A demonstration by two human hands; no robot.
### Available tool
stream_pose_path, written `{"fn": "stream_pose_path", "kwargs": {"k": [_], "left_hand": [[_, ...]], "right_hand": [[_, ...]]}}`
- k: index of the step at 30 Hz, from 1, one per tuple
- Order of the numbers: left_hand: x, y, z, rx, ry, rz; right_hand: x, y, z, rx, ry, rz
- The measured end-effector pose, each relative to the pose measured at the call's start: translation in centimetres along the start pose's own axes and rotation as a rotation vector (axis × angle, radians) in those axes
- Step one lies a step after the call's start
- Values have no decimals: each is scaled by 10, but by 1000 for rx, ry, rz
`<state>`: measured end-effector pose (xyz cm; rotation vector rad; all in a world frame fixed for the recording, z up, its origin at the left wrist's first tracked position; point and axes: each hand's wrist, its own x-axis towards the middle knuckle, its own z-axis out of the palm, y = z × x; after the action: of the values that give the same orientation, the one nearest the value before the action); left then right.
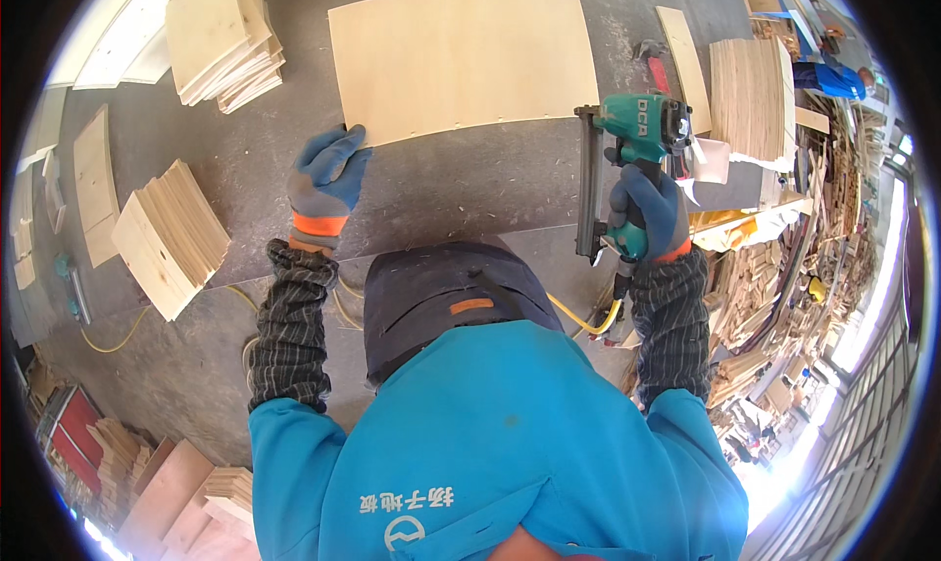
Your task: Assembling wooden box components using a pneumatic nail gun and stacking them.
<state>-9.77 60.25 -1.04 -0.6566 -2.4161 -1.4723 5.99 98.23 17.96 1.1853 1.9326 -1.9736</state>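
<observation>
A pale plywood panel (461, 61) lies flat on the grey worktable (451, 184), in front of me. My left hand (331, 174), in a blue-grey glove with an orange cuff, is closed at the panel's near left corner, its fingers and thumb bent around the edge. My right hand (655, 208), gloved alike, is wrapped round the handle of a green pneumatic nail gun (632, 120). The gun is held upright near the panel's right corner, its long dark magazine to the left of my fingers. From its lower end runs a yellow air hose (588, 324).
Stacked boards (174, 238) stand at the left, with another stack (221, 37) at the far left. A tall stack (750, 100) and a narrow strip (684, 66) lie right. A second nail gun (74, 287) rests at the left edge. A person in blue (833, 81) is far right.
</observation>
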Motion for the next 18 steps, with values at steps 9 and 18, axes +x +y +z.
{"fn": "stream_pose_path", "kwargs": {"k": [9,18], "left_hand": [[-2,2,-2,11,-74,-72],[4,10,-6,22,-33,-66]], "right_hand": [[6,5,1,-36,-16,17],[1,5,-49,-11,112,-85]]}}
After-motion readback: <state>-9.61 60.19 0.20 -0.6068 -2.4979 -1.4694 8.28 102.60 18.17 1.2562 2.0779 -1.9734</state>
